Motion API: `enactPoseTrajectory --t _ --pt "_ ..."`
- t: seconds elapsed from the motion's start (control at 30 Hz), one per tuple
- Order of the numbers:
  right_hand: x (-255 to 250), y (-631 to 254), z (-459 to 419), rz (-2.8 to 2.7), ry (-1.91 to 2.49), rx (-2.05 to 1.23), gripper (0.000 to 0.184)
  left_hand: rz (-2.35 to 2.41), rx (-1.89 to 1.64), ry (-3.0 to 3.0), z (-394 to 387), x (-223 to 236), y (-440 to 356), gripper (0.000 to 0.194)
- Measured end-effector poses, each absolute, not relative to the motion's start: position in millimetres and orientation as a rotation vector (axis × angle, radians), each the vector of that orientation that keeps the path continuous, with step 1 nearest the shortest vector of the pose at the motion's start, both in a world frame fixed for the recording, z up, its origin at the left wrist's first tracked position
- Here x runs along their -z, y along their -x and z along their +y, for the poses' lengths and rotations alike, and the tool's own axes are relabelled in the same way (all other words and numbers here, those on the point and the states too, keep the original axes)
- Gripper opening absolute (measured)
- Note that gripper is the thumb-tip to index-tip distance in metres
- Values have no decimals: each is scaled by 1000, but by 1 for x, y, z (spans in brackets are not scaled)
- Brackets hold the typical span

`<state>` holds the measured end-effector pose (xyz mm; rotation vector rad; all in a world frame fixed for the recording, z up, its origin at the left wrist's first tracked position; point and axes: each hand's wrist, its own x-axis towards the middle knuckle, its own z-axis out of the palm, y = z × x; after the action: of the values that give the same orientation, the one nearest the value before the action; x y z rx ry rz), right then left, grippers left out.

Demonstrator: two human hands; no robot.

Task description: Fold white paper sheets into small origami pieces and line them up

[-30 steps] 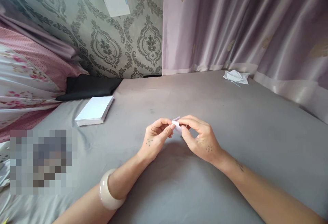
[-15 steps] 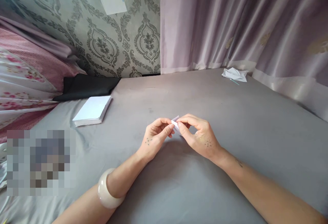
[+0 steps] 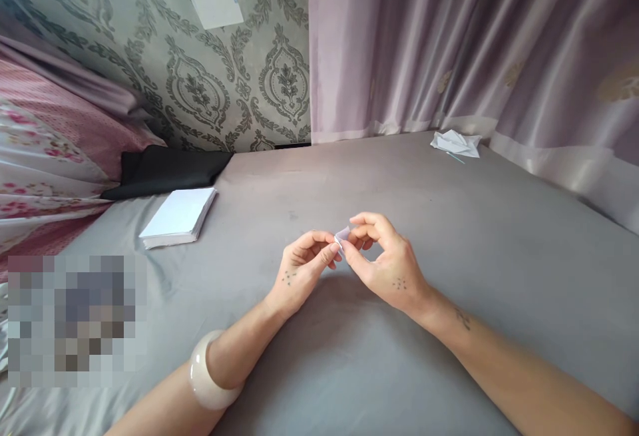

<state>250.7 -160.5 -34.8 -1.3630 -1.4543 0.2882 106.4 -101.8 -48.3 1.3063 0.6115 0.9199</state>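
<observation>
Both hands meet just above a grey sheet [image 3: 449, 236] in the middle of the view. My left hand [image 3: 302, 269] pinches a small folded piece of white paper [image 3: 342, 235] between thumb and forefinger. My right hand [image 3: 382, 256] grips the same paper from the right side, its fingers curled over it. Most of the paper is hidden by the fingertips. A pale bangle [image 3: 207, 373] sits on my left wrist.
A stack of white paper sheets [image 3: 178, 216] lies at the left, beside a black cloth [image 3: 164, 170]. Crumpled white papers [image 3: 456, 143] lie at the far right by the pink curtain [image 3: 449, 43]. Floral bedding [image 3: 44, 150] rises at the left.
My right fingers have shifted up and curled more over the paper. The paper sits a little higher. The left hand has barely moved.
</observation>
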Motion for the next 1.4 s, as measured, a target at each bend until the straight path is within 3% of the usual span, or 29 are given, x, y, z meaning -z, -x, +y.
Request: enactPoseTrajectory --t 0.07,0.27,0.53,0.97,1.13,1.4 --pt "33 -252 -160 -1465 1368 -306 35 607 -920 -1305 -102 48 -106 12" --pt "25 -256 -157 -1531 1344 -251 10 616 -916 -1305 -102 46 -106 16" --pt "22 -256 -159 -1506 1302 -572 14 640 -878 -1324 -102 48 -104 16" --pt "30 -252 -159 -1572 1262 -193 17 645 -878 -1271 -102 51 -105 17" --pt "31 -251 -160 -1577 1265 -187 18 632 -899 -1248 -102 51 -105 20" --pt "33 -252 -160 -1596 1273 -129 18 610 -923 -1248 -101 52 -104 9"
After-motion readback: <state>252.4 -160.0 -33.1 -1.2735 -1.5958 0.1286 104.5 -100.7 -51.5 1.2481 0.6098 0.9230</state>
